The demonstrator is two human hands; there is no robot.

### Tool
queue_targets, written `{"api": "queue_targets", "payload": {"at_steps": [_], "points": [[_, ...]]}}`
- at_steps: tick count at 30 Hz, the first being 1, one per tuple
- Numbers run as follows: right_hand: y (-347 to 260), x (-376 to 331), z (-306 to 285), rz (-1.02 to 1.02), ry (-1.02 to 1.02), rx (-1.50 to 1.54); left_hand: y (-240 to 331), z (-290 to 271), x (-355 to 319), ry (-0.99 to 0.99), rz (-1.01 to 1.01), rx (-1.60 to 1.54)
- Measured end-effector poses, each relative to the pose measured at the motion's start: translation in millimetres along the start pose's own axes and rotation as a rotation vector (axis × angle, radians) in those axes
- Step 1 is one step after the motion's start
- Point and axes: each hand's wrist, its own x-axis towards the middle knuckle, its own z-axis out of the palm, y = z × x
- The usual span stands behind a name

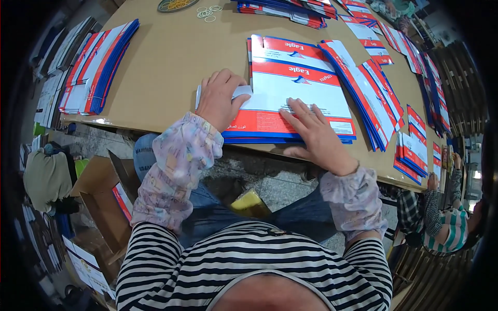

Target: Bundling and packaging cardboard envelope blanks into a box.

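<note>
A stack of flat red, white and blue printed cartons lies on the brown cardboard-covered table in front of me. My left hand rests at the stack's left edge, fingers curled over a white flap there. On the near part of the top sheet lies my right hand, fingers spread flat, thumb hooked over the stack's front edge. Both forearms wear patterned sleeve covers.
More printed cartons are fanned out at the right, stacked at the far left and at the back. Rubber bands lie at the back. An open cardboard box stands at lower left. Another person sits at right.
</note>
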Motion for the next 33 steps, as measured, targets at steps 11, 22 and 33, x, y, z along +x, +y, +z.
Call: {"api": "queue_targets", "payload": {"at_steps": [11,22,33], "points": [[-18.8,18.0,-24.8,-0.207,0.143,-0.267,-29.3,-55.0,15.4,-0.112,-0.105,-0.403],[50.0,8.0,-111.7,0.024,0.743,-0.488,-32.4,-53.3,15.1,0.067,-0.275,-0.811],[185.2,-40.8,24.7,0.578,0.356,0.044,2.3,-0.1,-12.2,-0.221,0.026,0.215]]}}
